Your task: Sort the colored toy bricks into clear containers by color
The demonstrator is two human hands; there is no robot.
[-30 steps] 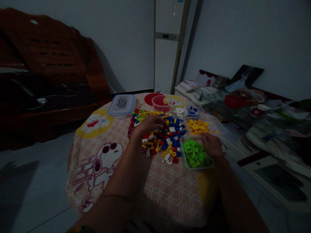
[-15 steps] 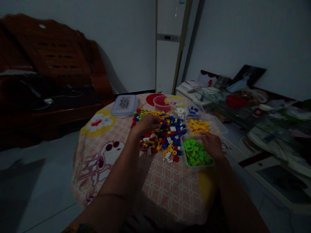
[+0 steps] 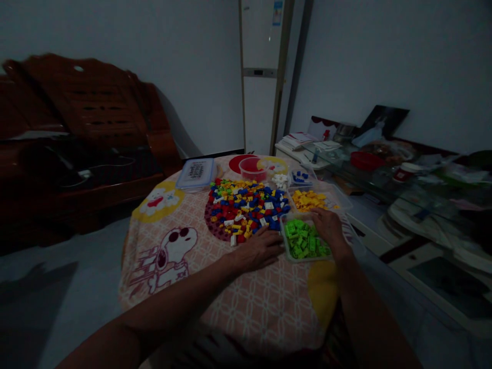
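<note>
My left hand [image 3: 258,250] lies low over the cloth, palm down with its fingers stretched toward a clear plastic container [image 3: 307,260] of green building bricks [image 3: 302,240]. It covers the front edge of a mixed pile of building bricks [image 3: 246,202] in red, blue, yellow, white and green. My right hand [image 3: 328,227] is closed over the far right corner of the green bricks' container, its fingers at the rim. Behind that corner stands another clear container [image 3: 344,202] with yellow bricks [image 3: 307,200].
At the back of the round table are white bricks [image 3: 281,180], a small box with blue bricks [image 3: 300,177], a round clear tub [image 3: 253,169] and a blue-edged lid [image 3: 197,173]. A cluttered glass-topped cabinet [image 3: 357,169] stands to the right, a wooden bench [image 3: 96,118] to the left.
My left hand has come from above the middle of the pile down and right to its front edge, its fingers now spread out. My right hand stays at the container. The view has tilted slightly.
</note>
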